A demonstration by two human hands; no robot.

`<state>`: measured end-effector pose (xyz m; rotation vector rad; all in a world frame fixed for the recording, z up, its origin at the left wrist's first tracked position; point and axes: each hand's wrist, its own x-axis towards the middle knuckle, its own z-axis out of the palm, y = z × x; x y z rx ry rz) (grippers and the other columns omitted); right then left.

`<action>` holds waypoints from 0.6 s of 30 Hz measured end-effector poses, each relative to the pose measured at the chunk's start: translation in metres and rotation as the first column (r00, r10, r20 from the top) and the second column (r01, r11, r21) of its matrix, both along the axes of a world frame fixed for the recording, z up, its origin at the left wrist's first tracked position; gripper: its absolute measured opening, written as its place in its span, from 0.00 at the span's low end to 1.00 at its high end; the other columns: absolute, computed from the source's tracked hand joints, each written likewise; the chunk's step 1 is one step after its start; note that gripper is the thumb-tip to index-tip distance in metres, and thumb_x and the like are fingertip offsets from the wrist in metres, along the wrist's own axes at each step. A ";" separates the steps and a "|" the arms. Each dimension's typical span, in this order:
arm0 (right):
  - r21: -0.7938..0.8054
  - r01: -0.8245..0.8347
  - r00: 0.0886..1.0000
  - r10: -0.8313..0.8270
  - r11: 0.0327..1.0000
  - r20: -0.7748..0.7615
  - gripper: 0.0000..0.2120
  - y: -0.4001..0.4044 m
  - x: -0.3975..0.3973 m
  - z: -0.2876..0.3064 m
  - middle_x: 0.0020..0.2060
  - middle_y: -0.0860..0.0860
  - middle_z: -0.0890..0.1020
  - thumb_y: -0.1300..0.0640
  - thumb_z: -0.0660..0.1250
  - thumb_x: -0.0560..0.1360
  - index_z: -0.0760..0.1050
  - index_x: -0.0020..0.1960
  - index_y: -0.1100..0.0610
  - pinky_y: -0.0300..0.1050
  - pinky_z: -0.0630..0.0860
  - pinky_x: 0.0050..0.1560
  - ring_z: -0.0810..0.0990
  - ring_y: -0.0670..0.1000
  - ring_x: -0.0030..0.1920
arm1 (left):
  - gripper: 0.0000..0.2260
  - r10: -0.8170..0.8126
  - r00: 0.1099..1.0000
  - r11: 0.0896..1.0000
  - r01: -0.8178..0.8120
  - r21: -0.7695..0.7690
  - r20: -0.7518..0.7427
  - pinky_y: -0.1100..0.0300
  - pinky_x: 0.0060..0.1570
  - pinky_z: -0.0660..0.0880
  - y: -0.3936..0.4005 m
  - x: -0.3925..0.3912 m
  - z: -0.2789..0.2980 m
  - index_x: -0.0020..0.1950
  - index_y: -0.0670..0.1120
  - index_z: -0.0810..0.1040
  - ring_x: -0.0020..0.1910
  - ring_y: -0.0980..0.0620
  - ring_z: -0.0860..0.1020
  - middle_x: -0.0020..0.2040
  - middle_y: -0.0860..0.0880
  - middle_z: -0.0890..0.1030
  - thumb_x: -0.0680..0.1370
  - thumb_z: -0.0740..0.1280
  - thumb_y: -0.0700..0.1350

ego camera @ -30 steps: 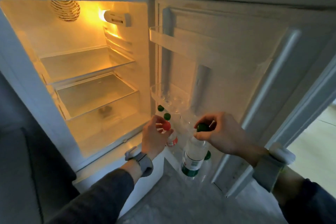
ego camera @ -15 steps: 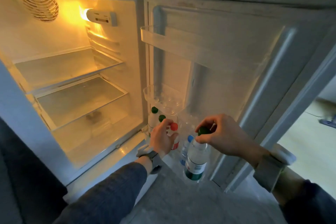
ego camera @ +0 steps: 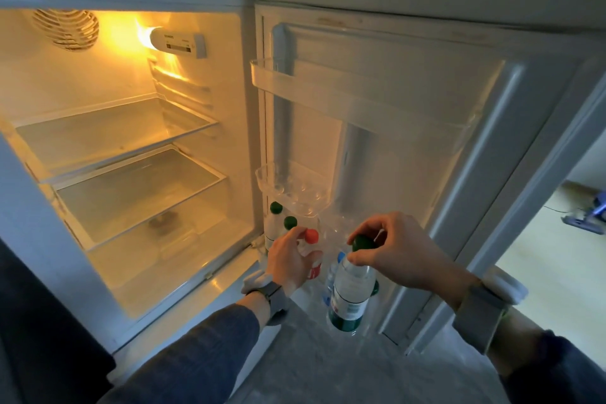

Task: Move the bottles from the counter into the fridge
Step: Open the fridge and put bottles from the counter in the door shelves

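down at the fridge door's bottom rack [ego camera: 390,321], left hand [ego camera: 290,261] wrapped round the red-capped bottle [ego camera: 311,248] beside two green-capped ones, right hand [ego camera: 398,252] pinching the green-capped bottle [ego camera: 352,292] by its cap.

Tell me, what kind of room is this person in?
Probably a kitchen at home. There is an open fridge with glass shelves and a light on, bottles stand in its door rack, and something like a vacuum cleaner lies on the floor next door.
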<state>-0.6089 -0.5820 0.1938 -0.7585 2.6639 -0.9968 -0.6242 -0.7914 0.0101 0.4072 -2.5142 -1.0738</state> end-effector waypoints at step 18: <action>-0.262 -0.058 0.993 0.028 0.963 -0.116 0.11 -0.019 0.009 0.059 0.44 0.42 0.85 0.49 0.78 0.73 0.84 0.54 0.45 0.34 0.79 0.42 0.84 0.40 0.45 | 0.27 -0.411 0.911 0.911 0.410 0.043 0.022 0.63 0.54 0.79 -0.024 0.080 0.128 0.70 0.63 0.72 0.60 0.67 0.75 0.61 0.67 0.76 0.73 0.74 0.51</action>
